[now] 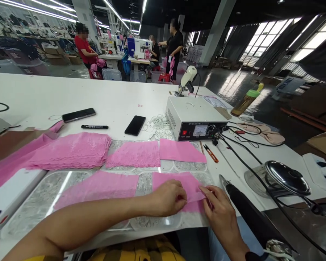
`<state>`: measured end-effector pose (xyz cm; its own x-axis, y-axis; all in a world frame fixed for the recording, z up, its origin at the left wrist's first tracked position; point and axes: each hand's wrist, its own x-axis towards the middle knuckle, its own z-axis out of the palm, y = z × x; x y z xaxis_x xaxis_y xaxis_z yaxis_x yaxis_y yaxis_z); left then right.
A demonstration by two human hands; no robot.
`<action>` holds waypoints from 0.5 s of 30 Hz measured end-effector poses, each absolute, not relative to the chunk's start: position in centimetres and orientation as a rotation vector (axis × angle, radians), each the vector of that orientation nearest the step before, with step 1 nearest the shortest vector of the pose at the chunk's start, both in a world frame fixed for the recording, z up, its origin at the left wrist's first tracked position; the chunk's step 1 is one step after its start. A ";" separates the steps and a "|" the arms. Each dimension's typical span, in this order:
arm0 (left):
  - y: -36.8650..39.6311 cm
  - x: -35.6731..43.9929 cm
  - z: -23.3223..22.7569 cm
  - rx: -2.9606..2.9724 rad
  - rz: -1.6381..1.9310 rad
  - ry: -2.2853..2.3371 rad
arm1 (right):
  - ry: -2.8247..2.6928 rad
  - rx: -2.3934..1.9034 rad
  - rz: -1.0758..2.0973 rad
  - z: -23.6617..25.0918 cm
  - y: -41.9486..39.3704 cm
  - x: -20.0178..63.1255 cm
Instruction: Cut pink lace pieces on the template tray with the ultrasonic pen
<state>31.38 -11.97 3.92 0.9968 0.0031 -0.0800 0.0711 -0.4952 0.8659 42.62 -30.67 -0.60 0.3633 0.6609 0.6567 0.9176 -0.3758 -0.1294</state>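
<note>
1. Left hand [170, 197]: fingers curled, pressing down on a pink cloth piece [179, 181] lying flat on the clear plastic sheet [149, 221]; grip on the cloth itself can't be told, knuckles hide it.
2. Right hand [220, 214]: thumb and forefinger pinch the folded right edge of that same cloth piece, just right of the left hand; the two hands nearly touch.
3. Just left of the left hand: a longer pink lace strip [97, 186], flat on the sheet.
4. Beyond both hands: two more pink pieces, lace [134, 154] and plain [180, 150], side by side; further left a stack of pink lace [73, 148].
5. Right of the right hand: black tool handle [247, 210] w/ cable, lying close by; past it a metal lid [286, 177].
6. Beyond right hand: small orange snips [211, 153], then a white control box [195, 117] w/ dial and knobs.
7. Far side from hands: two phones [135, 125] [78, 115], a black marker [94, 127], loose white elastic loops [159, 125].
8. Background: other people at sewing tables, well apart.
</note>
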 end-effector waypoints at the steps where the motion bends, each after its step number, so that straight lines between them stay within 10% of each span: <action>1: -11.9 31.4 3.9 2.043 -0.077 0.078 | -1.335 -2.131 -0.736 -0.4 -30.1 42.6; 15: -4.4 23.3 5.5 1.240 0.012 0.510 | -1.656 -1.370 -0.443 3.4 -16.0 32.2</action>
